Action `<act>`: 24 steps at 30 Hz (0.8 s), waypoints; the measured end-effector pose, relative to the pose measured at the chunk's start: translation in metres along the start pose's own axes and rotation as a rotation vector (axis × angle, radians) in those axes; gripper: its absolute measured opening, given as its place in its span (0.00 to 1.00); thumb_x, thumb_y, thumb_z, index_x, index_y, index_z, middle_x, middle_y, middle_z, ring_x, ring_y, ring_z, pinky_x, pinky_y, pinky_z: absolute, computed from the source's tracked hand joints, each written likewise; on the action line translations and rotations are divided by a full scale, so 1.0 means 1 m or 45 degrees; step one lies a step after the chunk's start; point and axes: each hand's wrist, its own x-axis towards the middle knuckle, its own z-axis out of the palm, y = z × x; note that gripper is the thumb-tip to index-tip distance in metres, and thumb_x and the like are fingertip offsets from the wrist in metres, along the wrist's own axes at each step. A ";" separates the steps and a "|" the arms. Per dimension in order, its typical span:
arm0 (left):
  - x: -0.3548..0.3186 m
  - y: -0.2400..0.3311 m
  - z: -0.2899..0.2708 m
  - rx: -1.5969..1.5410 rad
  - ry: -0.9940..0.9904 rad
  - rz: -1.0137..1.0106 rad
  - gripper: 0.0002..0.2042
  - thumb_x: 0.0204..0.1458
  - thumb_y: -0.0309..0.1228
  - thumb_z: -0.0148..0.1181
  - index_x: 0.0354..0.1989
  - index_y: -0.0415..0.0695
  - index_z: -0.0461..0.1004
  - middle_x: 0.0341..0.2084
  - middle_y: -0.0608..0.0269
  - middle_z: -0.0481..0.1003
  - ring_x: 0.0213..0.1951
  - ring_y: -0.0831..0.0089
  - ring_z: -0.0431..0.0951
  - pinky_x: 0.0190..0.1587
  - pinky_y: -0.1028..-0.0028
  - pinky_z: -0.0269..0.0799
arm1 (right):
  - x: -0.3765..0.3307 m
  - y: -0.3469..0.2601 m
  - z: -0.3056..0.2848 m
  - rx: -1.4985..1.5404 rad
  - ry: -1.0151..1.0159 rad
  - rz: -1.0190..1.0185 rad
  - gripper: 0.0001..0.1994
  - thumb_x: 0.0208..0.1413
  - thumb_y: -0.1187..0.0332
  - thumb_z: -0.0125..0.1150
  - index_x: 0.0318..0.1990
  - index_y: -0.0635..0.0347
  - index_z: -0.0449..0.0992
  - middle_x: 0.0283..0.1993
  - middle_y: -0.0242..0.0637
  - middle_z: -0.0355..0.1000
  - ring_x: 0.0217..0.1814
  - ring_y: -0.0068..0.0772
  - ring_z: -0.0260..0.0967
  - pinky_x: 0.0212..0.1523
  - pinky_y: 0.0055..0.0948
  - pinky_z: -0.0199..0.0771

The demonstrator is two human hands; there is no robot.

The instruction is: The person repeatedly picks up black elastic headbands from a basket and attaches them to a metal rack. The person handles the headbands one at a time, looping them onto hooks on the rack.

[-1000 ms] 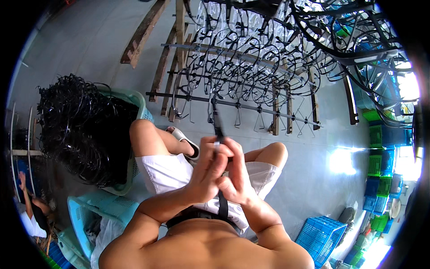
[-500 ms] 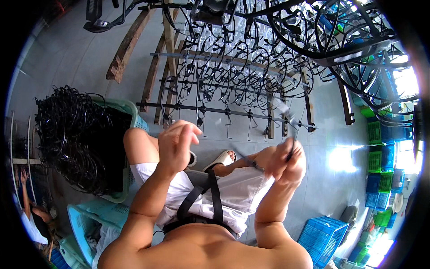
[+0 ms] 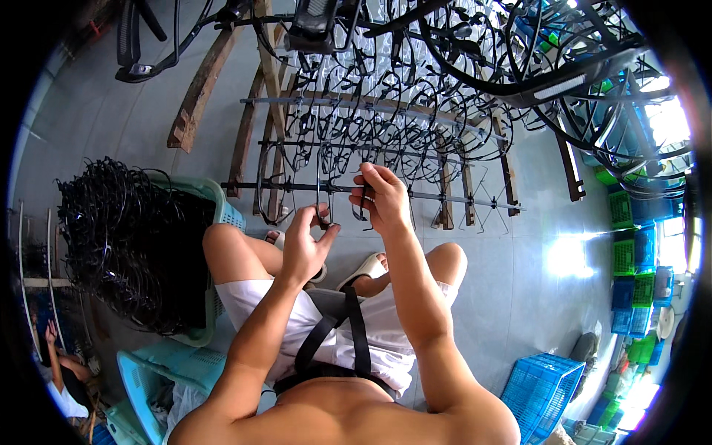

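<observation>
Strip [image 3: 362, 215] being pinched by right hand [image 3: 384, 199], now being brought to rack [image 3: 415, 195] edge, left hand [image 3: 302, 241] apart, half-curled, grip unclear

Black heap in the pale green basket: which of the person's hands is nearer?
Left. The left hand is to the right of the black heap; the right hand is farther right.

One rack [image 3: 424, 195] is counted | two bare hands [image 3: 387, 199], at its near side | two sandals [image 3: 363, 267], before it | one heaped green basket [image 3: 231, 216], left | one lone blue crate [image 3: 545, 389], before its right end
</observation>
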 end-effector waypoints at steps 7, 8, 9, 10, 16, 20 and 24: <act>0.000 -0.003 0.001 -0.010 -0.009 -0.050 0.16 0.45 0.21 0.63 0.43 0.37 0.69 0.33 0.57 0.73 0.31 0.69 0.75 0.35 0.74 0.71 | 0.003 0.010 -0.002 0.058 -0.071 -0.117 0.10 0.55 0.65 0.61 0.37 0.63 0.74 0.28 0.33 0.71 0.22 0.22 0.68 0.23 0.25 0.74; -0.001 -0.004 0.001 0.007 -0.009 -0.042 0.15 0.45 0.21 0.63 0.42 0.37 0.69 0.32 0.57 0.73 0.31 0.69 0.75 0.34 0.74 0.71 | 0.004 0.011 -0.002 0.055 -0.069 -0.125 0.10 0.55 0.65 0.61 0.37 0.63 0.74 0.28 0.33 0.71 0.22 0.22 0.68 0.23 0.24 0.74; 0.000 -0.004 0.002 0.017 -0.007 -0.031 0.15 0.45 0.21 0.63 0.42 0.36 0.69 0.32 0.57 0.73 0.31 0.69 0.75 0.34 0.73 0.71 | 0.006 0.011 -0.003 0.056 -0.069 -0.121 0.10 0.54 0.65 0.61 0.37 0.64 0.74 0.28 0.33 0.71 0.22 0.22 0.68 0.23 0.24 0.73; 0.000 -0.004 0.002 0.027 -0.004 -0.020 0.14 0.45 0.21 0.63 0.42 0.36 0.69 0.32 0.57 0.73 0.30 0.69 0.75 0.34 0.73 0.71 | 0.008 0.010 -0.003 0.057 -0.068 -0.116 0.10 0.54 0.65 0.61 0.38 0.64 0.74 0.28 0.33 0.71 0.22 0.21 0.68 0.23 0.24 0.73; 0.000 0.001 0.004 0.012 0.020 -0.004 0.14 0.46 0.22 0.61 0.42 0.36 0.69 0.33 0.55 0.73 0.29 0.67 0.75 0.34 0.72 0.71 | 0.007 0.012 -0.002 0.053 -0.059 -0.159 0.11 0.54 0.65 0.61 0.39 0.65 0.74 0.28 0.33 0.71 0.22 0.22 0.67 0.23 0.24 0.73; 0.000 -0.002 0.004 0.061 0.018 0.010 0.14 0.47 0.22 0.61 0.43 0.35 0.69 0.34 0.55 0.75 0.29 0.68 0.76 0.32 0.72 0.72 | 0.011 0.011 0.000 0.035 -0.046 -0.177 0.12 0.54 0.65 0.62 0.39 0.64 0.74 0.27 0.33 0.71 0.21 0.22 0.68 0.23 0.24 0.74; 0.001 0.001 0.004 0.022 0.042 -0.030 0.14 0.47 0.23 0.61 0.43 0.35 0.70 0.34 0.54 0.76 0.29 0.68 0.76 0.33 0.73 0.72 | 0.013 0.007 0.000 0.083 -0.090 -0.199 0.11 0.54 0.65 0.62 0.38 0.64 0.74 0.26 0.33 0.70 0.21 0.22 0.68 0.22 0.23 0.74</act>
